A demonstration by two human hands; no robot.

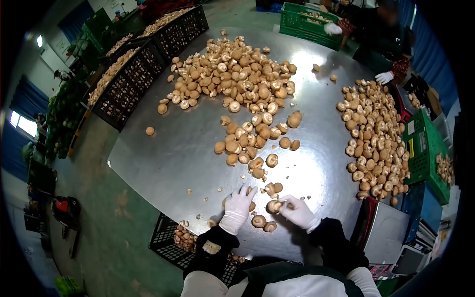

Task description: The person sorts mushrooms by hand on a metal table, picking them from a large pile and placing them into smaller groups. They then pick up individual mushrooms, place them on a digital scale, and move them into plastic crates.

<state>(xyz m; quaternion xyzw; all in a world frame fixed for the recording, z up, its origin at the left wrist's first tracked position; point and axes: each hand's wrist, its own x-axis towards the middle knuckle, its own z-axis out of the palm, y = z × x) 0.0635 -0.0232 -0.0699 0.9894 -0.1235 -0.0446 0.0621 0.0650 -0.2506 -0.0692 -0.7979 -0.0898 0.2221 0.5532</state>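
Both hands wear white gloves over a metal table (163, 163). My right hand (298, 213) pinches a mushroom (273, 206), its pale underside partly showing. To the left, my left hand (237, 207) rests low over the table, fingers pointing forward and slightly apart, with mushrooms partly hidden beside and under it; whether it grips one is unclear. Between the hands, nearer my body, lie two loose mushrooms (259, 221). A small group of mushrooms (257, 168) lies just beyond the hands, below a large brown heap (237, 74).
Another mushroom pile (378, 138) lines the right edge, beside a green crate (425, 148) and a scale (386, 232). Black crates (128, 84) stand at the left; one (166, 237) sits below the near edge. A gloved co-worker (381, 39) stands across, by a green crate (297, 24).
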